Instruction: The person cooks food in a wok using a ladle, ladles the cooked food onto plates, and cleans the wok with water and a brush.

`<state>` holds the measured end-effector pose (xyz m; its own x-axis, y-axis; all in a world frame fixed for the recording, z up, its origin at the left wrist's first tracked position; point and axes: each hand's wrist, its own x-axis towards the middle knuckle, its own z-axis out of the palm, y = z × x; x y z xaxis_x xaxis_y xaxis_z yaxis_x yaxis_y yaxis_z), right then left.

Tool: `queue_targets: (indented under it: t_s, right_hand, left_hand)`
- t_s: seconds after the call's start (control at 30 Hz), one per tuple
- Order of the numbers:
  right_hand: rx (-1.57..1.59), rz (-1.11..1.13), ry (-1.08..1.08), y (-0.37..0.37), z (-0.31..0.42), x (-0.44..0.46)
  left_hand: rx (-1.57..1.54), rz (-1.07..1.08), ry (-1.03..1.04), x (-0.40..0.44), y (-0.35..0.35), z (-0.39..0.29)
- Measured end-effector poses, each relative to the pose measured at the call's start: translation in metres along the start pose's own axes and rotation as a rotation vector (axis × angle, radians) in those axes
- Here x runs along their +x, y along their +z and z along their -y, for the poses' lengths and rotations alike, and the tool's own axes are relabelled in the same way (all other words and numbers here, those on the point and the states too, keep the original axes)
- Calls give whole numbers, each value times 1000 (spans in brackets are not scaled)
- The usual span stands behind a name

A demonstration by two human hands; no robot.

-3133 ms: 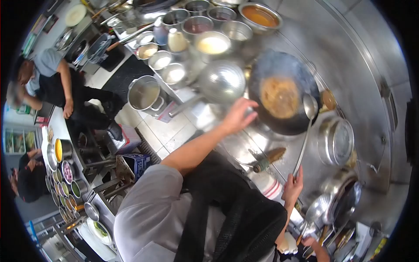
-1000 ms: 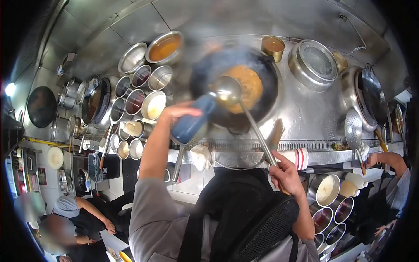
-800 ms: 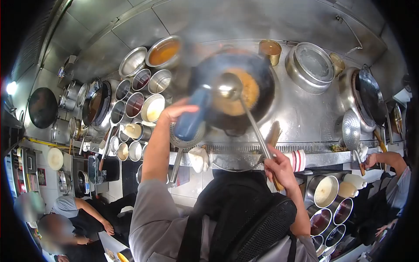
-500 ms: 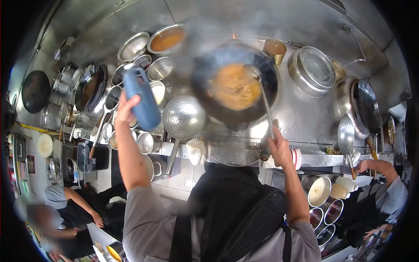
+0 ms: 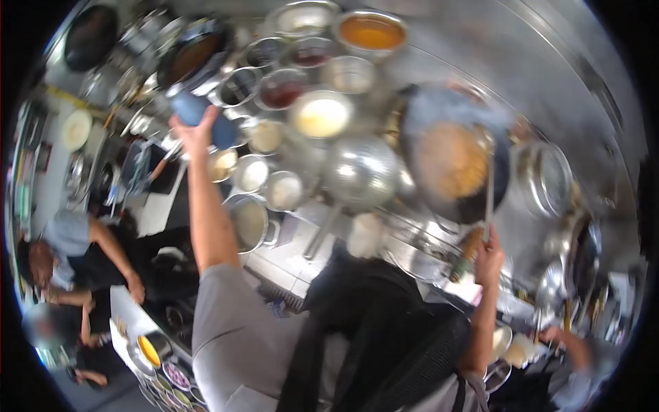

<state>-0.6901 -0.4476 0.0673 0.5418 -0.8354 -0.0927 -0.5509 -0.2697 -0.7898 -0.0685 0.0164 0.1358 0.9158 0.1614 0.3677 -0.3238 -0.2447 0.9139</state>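
My left hand (image 5: 195, 130) is closed around a blue bottle (image 5: 189, 106), held out at the far left beside the cluster of metal pots. Around the long handle of a ladle (image 5: 490, 192) my right hand (image 5: 489, 262) is wrapped. The ladle's bowl end is in the wok (image 5: 498, 182), over brownish-orange food in liquid (image 5: 449, 159). Steam and motion blur hide the details there. Between my hands a perforated strainer (image 5: 360, 172) rests on the pots' side of the stove, its handle pointing toward me.
Metal bowls stand left of the wok, including one of orange liquid (image 5: 371, 34) and one of pale yellow liquid (image 5: 321, 115). A lidded pot (image 5: 544, 178) stands right of the wok. Co-workers are at the left (image 5: 103, 240) and lower right (image 5: 583, 350).
The view has turned left, so the wok and bowls appear further right. My left hand has carried the blue bottle leftward, away from the wok. The ladle stays in my right hand.
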Motion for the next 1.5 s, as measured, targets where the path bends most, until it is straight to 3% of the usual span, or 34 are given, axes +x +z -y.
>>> queue_targets:
  t_s: [0.03, 0.1, 0.2, 0.3, 0.43, 0.6, 0.67, 0.73, 0.77, 0.83, 0.87, 0.93, 0.97, 1.0, 1.07, 1.1, 1.13, 1.2, 1.27, 1.3, 1.33, 1.37, 1.43, 1.5]
  right_hand:
    - [58, 8, -3, 6, 6, 10]
    - [-212, 55, 80, 7, 40, 18]
    - [-235, 156, -5, 5, 29, 9]
    - [-567, 164, -348, -25, 15, -20]
    - [-854, 82, -299, -68, 34, -66]
    - [-647, 21, -159, -88, 40, -102]
    - [-445, 7, 35, -86, 33, -110]
    - [-267, 4, 149, -69, 55, -111]
    - [-161, -9, 214, -58, 78, -111]
    - [221, 52, 281, -46, 108, -109]
    - [485, 96, 245, -49, 110, -107]
    - [637, 205, 120, -62, 169, -103]
    - [740, 268, 10, -66, 199, -100]
    - [832, 477, -24, -73, 231, -93]
    - [988, 803, -86, -71, 291, -83]
    - [1053, 914, -109, -62, 313, -77]
    - [1066, 772, -140, -52, 318, -64]
    - [1017, 853, -271, -28, 352, -53]
    - [839, 1004, -457, -10, 377, -68]
    - [741, 922, -536, 7, 368, -69]
    - [643, 836, -610, 29, 356, -67]
    - [600, 847, -583, 52, 335, -57]
    - [541, 853, -427, 109, 300, -35]
    - [495, 845, -240, 174, 287, -28]
  left_hand:
    - [37, -46, 3, 3, 4, 10]
    - [51, -53, 14, 11, 12, 27]
    - [263, -77, -33, 17, 28, 44]
    - [34, 0, 29, 20, 45, 83]
    - [186, 45, 67, 4, 54, 112]
    - [291, 137, 68, -9, 37, 176]
    - [376, 85, 122, -15, 25, 175]
    - [475, 23, 144, -47, 14, 90]
    - [491, -38, 261, -66, 17, 60]
    - [189, 87, 296, -108, 31, 6]
    - [93, 221, 398, -133, 44, -17]
    - [-87, 453, 294, -220, 83, -122]
    - [-156, 714, 493, -248, 111, -147]
    - [-442, 773, 549, -281, 127, -212]
    - [-512, 641, 803, -331, 156, -278]
    - [-588, 746, 608, -340, 177, -293]
    - [-674, 848, 403, -341, 185, -301]
    - [-848, 643, 239, -319, 145, -303]
    - [-791, 338, 9, -301, 91, -292]
    - [-769, 192, -108, -292, 64, -286]
    - [-619, 65, -34, -285, 33, -249]
    - [-652, -32, -297, -279, -14, -238]
    - [-996, -215, -320, -270, -100, -204]
    - [-1141, -209, -195, -277, -183, -169]
